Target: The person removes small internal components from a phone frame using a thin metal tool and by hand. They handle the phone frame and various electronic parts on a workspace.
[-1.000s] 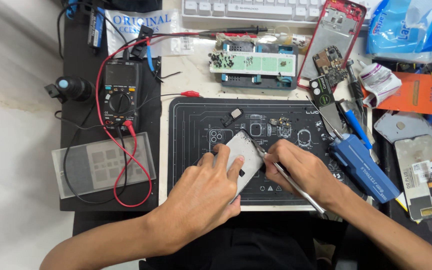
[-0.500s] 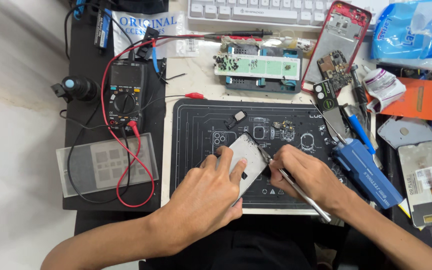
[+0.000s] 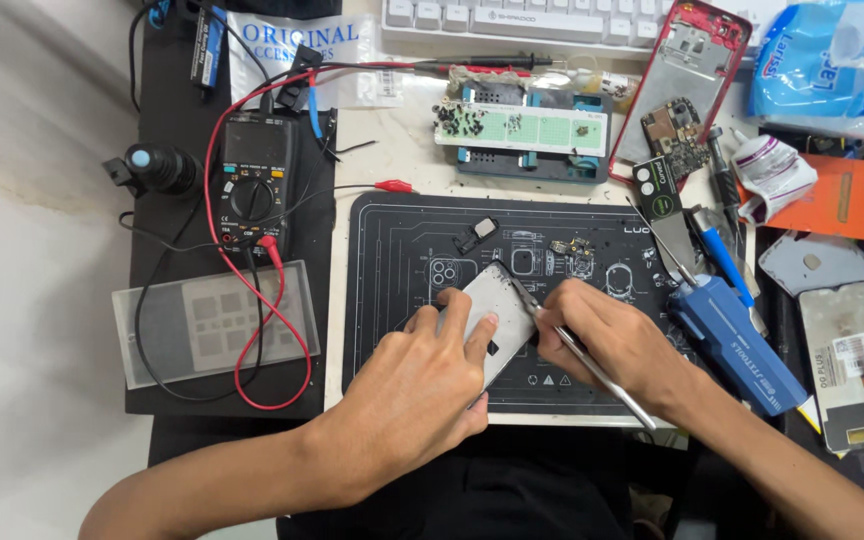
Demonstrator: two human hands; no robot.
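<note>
Underhand, flat silvery phone frame (image 3: 497,315), slim metal tweezers (image 3: 577,350)

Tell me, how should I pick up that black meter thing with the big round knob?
Probably grip the multimeter across its two long sides at the lower body, coming straight down from above. It lies flat, face up, and its sides look straight. The red and black leads leave its bottom end, so keep your fingers off that end.

Blue plastic bag (image 3: 832,60) top right; phone screen (image 3: 849,365) right.
</note>
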